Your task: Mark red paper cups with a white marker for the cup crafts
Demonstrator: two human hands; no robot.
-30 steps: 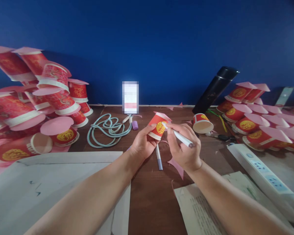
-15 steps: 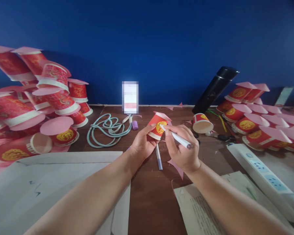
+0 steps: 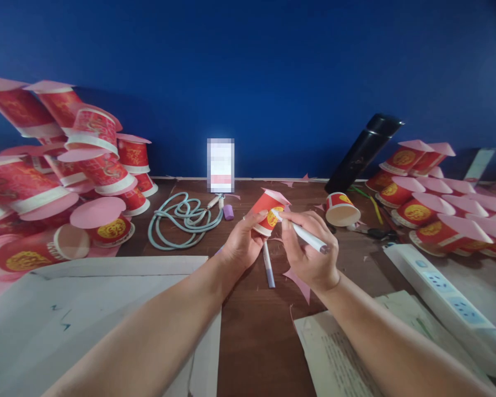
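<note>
Clearly, red cup gripped in left hand, just left of right hand grasping white marker

Left forearm: bare along visible length, smooth outline, broad below, tapering to hand. Right forearm: likewise bare, same taper. Left hand: bare, five-fingered type. Right hand: bare, matching build; fine line at wrist, crease or thin band, cannot tell.

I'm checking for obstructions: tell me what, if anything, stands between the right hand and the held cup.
Only the white pen in the right hand itself, its tip at the yellow emblem of the cup; nothing else visible intervenes.
</note>
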